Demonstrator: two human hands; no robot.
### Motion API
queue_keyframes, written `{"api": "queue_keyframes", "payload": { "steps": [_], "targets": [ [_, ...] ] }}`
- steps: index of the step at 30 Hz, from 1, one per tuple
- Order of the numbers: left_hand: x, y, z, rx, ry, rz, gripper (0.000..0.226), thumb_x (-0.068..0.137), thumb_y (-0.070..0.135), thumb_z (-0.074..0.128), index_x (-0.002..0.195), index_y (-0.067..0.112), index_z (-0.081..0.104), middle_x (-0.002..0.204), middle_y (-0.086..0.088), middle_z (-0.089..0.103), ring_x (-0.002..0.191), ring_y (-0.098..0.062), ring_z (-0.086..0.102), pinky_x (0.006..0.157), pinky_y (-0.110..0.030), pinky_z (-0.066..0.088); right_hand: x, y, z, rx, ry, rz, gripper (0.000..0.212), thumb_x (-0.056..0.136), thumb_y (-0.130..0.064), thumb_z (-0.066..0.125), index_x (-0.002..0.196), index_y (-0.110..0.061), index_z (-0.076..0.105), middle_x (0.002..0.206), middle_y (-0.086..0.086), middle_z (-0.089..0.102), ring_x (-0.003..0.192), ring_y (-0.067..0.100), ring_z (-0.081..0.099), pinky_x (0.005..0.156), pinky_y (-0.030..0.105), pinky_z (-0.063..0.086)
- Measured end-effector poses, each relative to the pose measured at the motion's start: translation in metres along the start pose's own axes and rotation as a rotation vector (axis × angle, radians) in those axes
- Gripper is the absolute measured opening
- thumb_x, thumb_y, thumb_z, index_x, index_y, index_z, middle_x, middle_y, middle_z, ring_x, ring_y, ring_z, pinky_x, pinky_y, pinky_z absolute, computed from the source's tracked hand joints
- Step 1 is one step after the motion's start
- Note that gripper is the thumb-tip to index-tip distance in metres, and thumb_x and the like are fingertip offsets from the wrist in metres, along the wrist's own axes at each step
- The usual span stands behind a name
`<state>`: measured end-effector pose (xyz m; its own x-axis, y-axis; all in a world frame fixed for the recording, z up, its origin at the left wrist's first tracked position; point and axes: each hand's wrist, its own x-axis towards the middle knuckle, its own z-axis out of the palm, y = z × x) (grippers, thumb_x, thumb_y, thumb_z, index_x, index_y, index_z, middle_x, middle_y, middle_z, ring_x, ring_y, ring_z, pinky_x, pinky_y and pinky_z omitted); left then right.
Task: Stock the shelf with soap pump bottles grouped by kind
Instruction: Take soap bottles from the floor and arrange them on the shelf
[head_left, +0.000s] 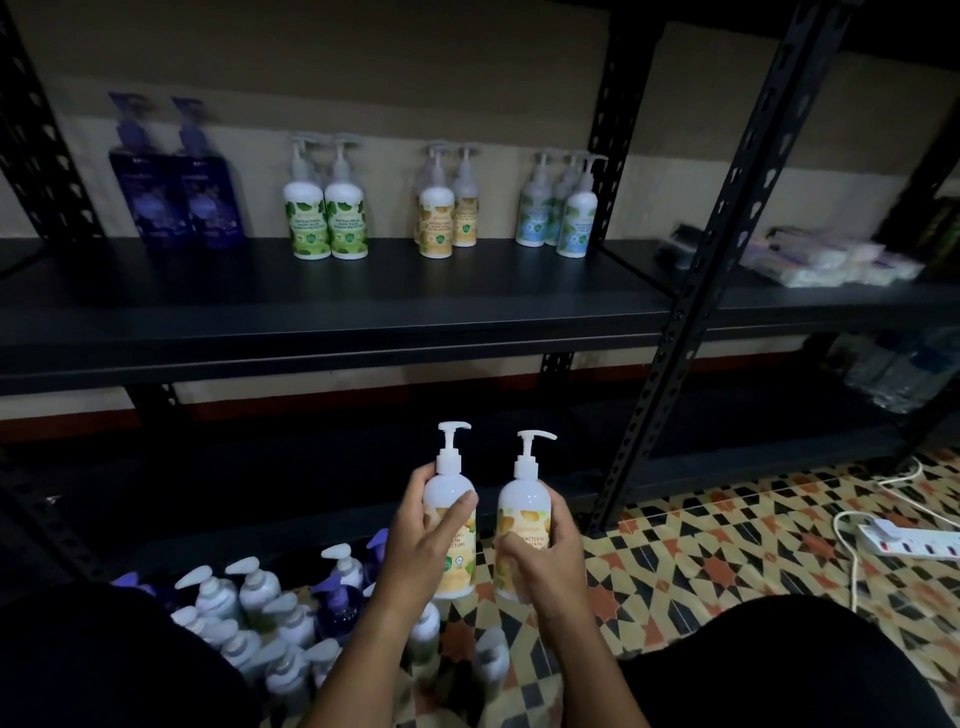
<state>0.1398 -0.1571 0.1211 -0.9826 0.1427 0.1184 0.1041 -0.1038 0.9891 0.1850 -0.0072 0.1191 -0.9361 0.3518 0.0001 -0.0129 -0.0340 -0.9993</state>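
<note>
Head view: left hand (426, 540) grips a yellow-label pump bottle (450, 514), fingers wrapped round its body, thumb across the front. Right hand (545, 558) grips a second yellow-label bottle (522, 519) the same way. Both upright, side by side, not touching, held low in front of the shelf (332, 306). On the shelf above and beyond the hands, in groups: purple bottles (176, 192) far left, green-label pair (326, 208), yellow-label group (447, 208) straight above the hands, blue-label group (558, 208) to the right. Unstocked bottles (260, 613) stand on the tiled floor (727, 561) below-left of the left hand. Power strip (909, 540) on the floor, far right of the right hand.
</note>
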Motion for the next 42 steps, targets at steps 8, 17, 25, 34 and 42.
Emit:
{"api": "queue_keyframes", "payload": {
  "steps": [8,17,25,34,42],
  "targets": [
    [0.039,0.052,0.006,-0.002,-0.096,0.159,0.055,0.077,0.031,0.084,0.124,0.036,0.057,0.099,-0.007,0.072,0.090,-0.025,0.072,0.080,-0.039,0.061,0.025,-0.055,0.004,-0.020,0.029,-0.179,0.074,0.069,0.005,0.085,0.126,-0.029,0.052,0.104,0.005,0.065,0.075,0.008,0.068,0.062,0.024,0.056],
    [0.100,0.127,0.009,0.052,-0.183,0.329,0.062,0.069,0.033,0.084,0.122,0.043,0.052,0.096,0.000,0.068,0.085,-0.016,0.068,0.077,-0.032,0.059,0.077,-0.126,0.013,0.022,0.048,-0.376,0.061,0.072,-0.001,0.086,0.118,-0.025,0.055,0.101,0.002,0.067,0.081,0.010,0.068,0.069,0.027,0.058],
    [0.149,0.163,0.023,0.101,-0.025,0.479,0.058,0.063,0.028,0.091,0.114,0.028,0.064,0.091,0.003,0.075,0.077,-0.010,0.070,0.071,-0.026,0.058,0.126,-0.169,0.018,-0.008,0.043,-0.526,0.061,0.072,-0.009,0.089,0.121,-0.028,0.057,0.099,-0.003,0.070,0.087,0.017,0.071,0.076,0.034,0.061],
    [0.209,0.174,0.018,0.093,0.087,0.533,0.050,0.060,0.047,0.090,0.104,0.036,0.071,0.090,0.003,0.077,0.079,-0.012,0.071,0.075,-0.033,0.060,0.181,-0.189,0.028,-0.081,0.025,-0.607,0.064,0.072,-0.013,0.089,0.125,-0.031,0.058,0.099,-0.006,0.073,0.086,0.014,0.071,0.079,0.035,0.060],
    [0.256,0.161,0.014,0.174,0.057,0.464,0.057,0.067,0.056,0.082,0.117,0.043,0.058,0.098,0.012,0.074,0.087,-0.009,0.072,0.082,-0.032,0.057,0.222,-0.180,0.047,-0.130,0.004,-0.577,0.064,0.072,-0.017,0.089,0.123,-0.036,0.056,0.100,-0.009,0.072,0.087,0.010,0.070,0.080,0.032,0.059]
  ]
}}
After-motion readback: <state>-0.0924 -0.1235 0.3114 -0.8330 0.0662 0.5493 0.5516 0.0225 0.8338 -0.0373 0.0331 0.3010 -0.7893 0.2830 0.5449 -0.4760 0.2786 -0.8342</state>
